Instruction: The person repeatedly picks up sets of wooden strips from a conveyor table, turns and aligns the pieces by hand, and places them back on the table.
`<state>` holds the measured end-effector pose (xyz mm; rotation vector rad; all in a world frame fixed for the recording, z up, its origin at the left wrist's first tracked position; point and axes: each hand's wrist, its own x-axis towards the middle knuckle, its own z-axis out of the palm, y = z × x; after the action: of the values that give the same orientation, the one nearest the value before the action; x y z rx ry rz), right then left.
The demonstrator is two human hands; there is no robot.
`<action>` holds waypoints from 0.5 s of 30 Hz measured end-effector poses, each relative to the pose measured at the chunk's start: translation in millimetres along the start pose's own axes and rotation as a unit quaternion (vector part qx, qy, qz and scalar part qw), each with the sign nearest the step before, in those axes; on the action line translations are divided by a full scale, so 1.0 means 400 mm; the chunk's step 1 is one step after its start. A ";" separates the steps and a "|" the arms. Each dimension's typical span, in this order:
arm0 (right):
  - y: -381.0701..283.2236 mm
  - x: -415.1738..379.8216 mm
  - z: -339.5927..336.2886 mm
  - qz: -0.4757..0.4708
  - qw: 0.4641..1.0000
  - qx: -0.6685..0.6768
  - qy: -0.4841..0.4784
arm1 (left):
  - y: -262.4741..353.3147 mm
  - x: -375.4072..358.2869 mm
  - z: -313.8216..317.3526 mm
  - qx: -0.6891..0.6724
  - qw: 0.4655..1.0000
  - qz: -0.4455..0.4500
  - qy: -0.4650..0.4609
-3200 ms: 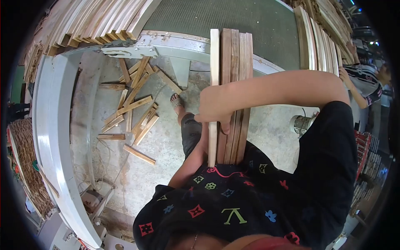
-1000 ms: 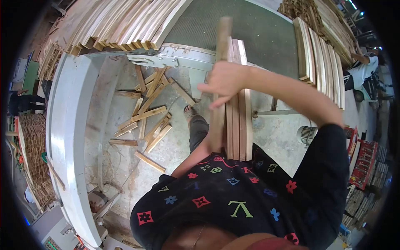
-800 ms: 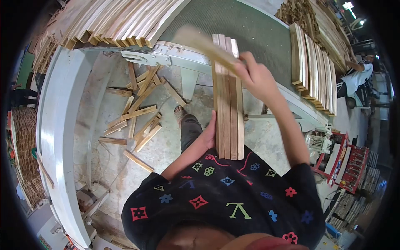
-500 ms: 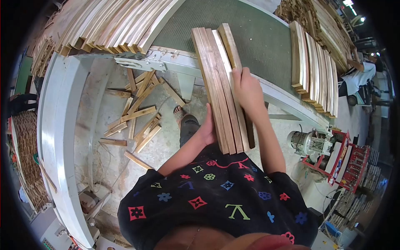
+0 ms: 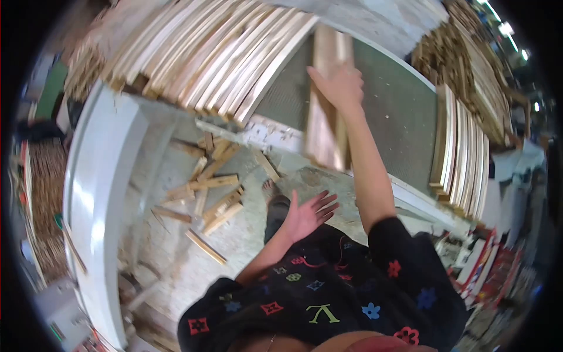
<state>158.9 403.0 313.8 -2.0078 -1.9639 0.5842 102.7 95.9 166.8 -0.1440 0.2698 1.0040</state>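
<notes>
My right hand [image 5: 341, 87] grips a small bundle of wooden boards [image 5: 324, 132] from above, fingers wrapped over its upper part. Motion blurs the bundle, which overlaps the green belt surface [image 5: 393, 111] and its near metal edge. Below it, in front of my shirt, my left hand [image 5: 308, 216] is empty with the palm up and the fingers spread. Just left of the bundle, a long row of boards [image 5: 217, 58] stands side by side on the machine bed.
Another row of boards [image 5: 460, 155] is at the right end of the belt. Loose wood offcuts [image 5: 214, 182] lie on the concrete floor near my foot. A white machine frame [image 5: 97, 205] runs down the left. Stacked wood [image 5: 457, 64] rises at the back right.
My right hand has carried the boards up and away from my body, over the belt. My left hand has let go of them and opened. The view has shifted.
</notes>
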 end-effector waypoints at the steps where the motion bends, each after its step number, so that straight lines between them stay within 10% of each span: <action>1: -0.030 0.069 0.008 0.041 0.997 0.056 0.016 | 0.015 -0.020 -0.034 0.039 0.999 -0.003 0.026; 3: -0.011 0.179 0.065 0.035 0.978 0.207 0.011 | 0.053 -0.048 -0.131 0.167 0.982 -0.020 0.087; 6: 0.089 0.099 0.018 -0.011 0.773 0.625 -0.109 | 0.082 -0.115 -0.484 0.311 0.911 -0.040 0.267; 8: 0.257 0.013 -0.036 -0.001 0.635 0.766 -0.105 | 0.100 -0.161 -0.533 -0.203 0.887 0.149 0.388; 10: 0.450 -0.122 -0.087 -0.115 0.859 0.436 0.242 | 0.130 -0.166 -0.539 0.031 0.877 0.108 0.468; 15: 0.721 -0.527 -0.159 0.153 0.798 0.018 0.583 | 0.172 -0.248 -0.604 0.566 0.716 -0.179 0.368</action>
<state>444.2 186.2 256.4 -1.8788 -0.8558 -0.5112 -43.8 -6.7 -35.5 0.5380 1.4939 0.2013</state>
